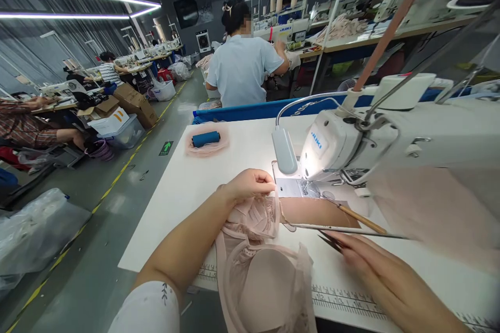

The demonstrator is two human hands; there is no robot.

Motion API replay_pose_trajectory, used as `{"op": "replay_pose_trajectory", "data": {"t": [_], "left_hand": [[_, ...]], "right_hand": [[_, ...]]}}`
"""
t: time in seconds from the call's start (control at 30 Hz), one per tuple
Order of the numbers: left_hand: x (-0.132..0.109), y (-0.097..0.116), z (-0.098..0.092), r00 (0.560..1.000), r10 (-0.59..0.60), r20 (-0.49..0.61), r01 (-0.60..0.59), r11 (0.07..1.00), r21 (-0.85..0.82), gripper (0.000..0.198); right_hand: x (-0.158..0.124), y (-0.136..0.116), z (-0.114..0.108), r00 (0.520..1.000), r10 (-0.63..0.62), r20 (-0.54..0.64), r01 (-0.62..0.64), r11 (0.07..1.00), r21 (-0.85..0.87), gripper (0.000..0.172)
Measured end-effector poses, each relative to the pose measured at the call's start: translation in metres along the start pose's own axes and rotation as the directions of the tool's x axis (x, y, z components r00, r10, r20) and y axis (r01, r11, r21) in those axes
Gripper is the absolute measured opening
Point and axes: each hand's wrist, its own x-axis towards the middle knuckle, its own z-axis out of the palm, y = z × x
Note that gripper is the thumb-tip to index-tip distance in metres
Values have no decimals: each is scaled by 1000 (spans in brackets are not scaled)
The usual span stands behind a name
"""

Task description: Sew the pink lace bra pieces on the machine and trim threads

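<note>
My left hand (250, 185) pinches the edge of a pale pink bra (269, 283) beside the needle area of a white sewing machine (326, 143). One padded cup hangs over the table's front edge, and the lacy other part is bunched beneath my left wrist. In my right hand (378, 268) is a pair of dark thread snips (331, 242), points toward the bra; its handle is hidden by my slightly blurred fingers. Behind the snips, a wooden-handled tool (363, 219) lies by a brown strip (316, 212) on the machine bed.
A blue thread spool (205, 139) rests on pink fabric at the table's far left. The machine's lamp (284, 151) hangs low over the bed. A printed ruler (344, 302) runs along the front edge. Ahead, a person in light blue (242, 70) sits at another machine.
</note>
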Motion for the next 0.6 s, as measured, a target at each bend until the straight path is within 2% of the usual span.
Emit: {"op": "replay_pose_trajectory", "data": {"t": [0.07, 0.13, 0.23, 0.4, 0.6], "left_hand": [[-1, -1, -1, 1000, 11, 10, -11, 1000, -24, 19], [-1, -2, -2, 1000, 15, 19, -14, 998, -58, 21], [1, -6, -3, 999, 4, 46, 1, 992, -122, 26], [4, -9, -5, 992, -32, 121, 56, 978, -200, 33], [6, -13, -6, 985, -70, 159, 107, 967, -232, 40]], "right_hand": [[32, -8, 15, 999, -45, -16, 46, 998, 31, 38], [60, -14, 27, 990, -99, -97, 98, 995, -23, 40], [83, -16, 38, 974, -144, -177, 127, 987, -102, 46], [90, -13, 48, 963, -180, -201, 161, 981, -107, 51], [93, -17, 50, 957, -204, -205, 192, 978, -76, 51]]}}
